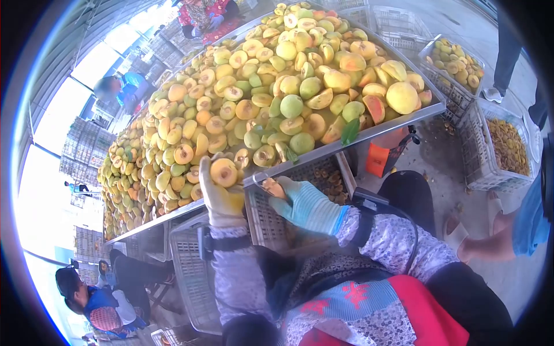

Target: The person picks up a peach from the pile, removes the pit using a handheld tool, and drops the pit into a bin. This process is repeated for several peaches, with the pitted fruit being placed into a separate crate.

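My left hand (224,202), in a pale yellow-white glove, is closed around a peach half (223,172) at the tray's near edge, its cut face with the brown centre turned up. My right hand (309,206), in a teal and white striped glove, is closed on a small tan-brown piece (273,187) that pokes out by the thumb; I cannot tell what it is. Both hands are close together beside the metal rim (369,138) of a sloping tray heaped with yellow and green peaches (288,86), many of them halved. Two green leaves (350,132) lie among the fruit.
Under the tray's edge is a plastic crate (262,222) with brown pits (332,181). Another crate (199,271) stands left of it. At right are crates of peaches (456,60) and brown pieces (508,147), an orange container (378,158) and a person's legs (490,239). Other people sit around the tray.
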The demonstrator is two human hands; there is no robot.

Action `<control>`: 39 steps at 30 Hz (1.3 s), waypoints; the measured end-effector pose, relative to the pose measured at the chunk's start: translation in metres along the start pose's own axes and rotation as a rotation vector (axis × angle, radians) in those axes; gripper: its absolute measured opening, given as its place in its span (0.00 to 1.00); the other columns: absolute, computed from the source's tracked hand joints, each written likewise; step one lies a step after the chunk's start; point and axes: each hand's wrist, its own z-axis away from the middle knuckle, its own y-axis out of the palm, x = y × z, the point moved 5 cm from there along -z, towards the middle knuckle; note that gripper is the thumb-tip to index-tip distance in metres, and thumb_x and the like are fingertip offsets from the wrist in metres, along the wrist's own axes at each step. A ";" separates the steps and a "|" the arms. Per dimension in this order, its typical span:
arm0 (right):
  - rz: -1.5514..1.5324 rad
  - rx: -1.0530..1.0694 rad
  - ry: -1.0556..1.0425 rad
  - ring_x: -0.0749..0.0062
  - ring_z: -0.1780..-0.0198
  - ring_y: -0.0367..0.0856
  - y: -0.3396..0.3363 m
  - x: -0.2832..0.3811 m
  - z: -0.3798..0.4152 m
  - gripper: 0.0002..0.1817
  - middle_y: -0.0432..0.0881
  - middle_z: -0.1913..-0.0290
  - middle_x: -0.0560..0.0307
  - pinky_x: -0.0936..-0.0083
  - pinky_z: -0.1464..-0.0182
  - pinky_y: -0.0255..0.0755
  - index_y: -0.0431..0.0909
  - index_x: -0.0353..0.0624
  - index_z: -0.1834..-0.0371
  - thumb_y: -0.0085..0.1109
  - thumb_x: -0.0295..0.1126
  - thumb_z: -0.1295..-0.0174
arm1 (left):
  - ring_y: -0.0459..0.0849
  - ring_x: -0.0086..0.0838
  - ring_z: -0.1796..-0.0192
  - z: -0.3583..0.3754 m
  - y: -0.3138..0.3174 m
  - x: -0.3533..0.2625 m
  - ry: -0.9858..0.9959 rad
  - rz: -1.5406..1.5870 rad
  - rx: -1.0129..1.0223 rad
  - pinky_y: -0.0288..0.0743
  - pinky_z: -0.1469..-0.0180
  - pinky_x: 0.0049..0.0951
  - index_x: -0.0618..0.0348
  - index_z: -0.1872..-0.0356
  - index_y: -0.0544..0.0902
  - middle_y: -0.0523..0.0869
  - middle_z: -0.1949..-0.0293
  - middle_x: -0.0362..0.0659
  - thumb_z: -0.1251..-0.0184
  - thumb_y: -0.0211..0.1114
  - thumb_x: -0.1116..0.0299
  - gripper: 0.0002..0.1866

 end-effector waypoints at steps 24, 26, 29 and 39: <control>-0.103 0.202 0.249 0.36 0.54 0.83 0.033 -0.022 0.010 0.20 0.85 0.60 0.34 0.51 0.51 0.78 0.77 0.37 0.48 0.56 0.41 0.35 | 0.80 0.31 0.68 0.064 0.045 0.033 0.027 -0.331 0.097 0.74 0.67 0.29 0.57 0.67 0.79 0.82 0.69 0.45 0.26 0.57 0.47 0.21; -0.141 0.194 0.254 0.36 0.54 0.83 0.033 -0.022 0.014 0.20 0.85 0.59 0.34 0.52 0.51 0.78 0.77 0.37 0.49 0.56 0.41 0.35 | 0.80 0.32 0.68 0.066 0.046 0.036 -0.010 -0.256 0.099 0.75 0.66 0.30 0.58 0.67 0.79 0.82 0.68 0.46 0.26 0.57 0.47 0.22; -0.148 0.176 0.227 0.38 0.52 0.83 0.023 -0.020 0.013 0.19 0.84 0.58 0.34 0.53 0.50 0.77 0.77 0.37 0.50 0.56 0.41 0.35 | 0.81 0.32 0.68 0.065 0.053 0.038 -0.055 -0.199 0.091 0.77 0.65 0.32 0.59 0.67 0.79 0.82 0.68 0.46 0.26 0.57 0.47 0.22; -0.367 0.442 0.265 0.49 0.57 0.85 0.025 -0.012 0.023 0.19 0.85 0.62 0.39 0.61 0.51 0.77 0.78 0.32 0.53 0.51 0.39 0.33 | 0.74 0.32 0.78 0.066 0.051 0.043 -0.053 -0.201 0.055 0.67 0.77 0.30 0.50 0.78 0.69 0.75 0.79 0.41 0.27 0.59 0.44 0.25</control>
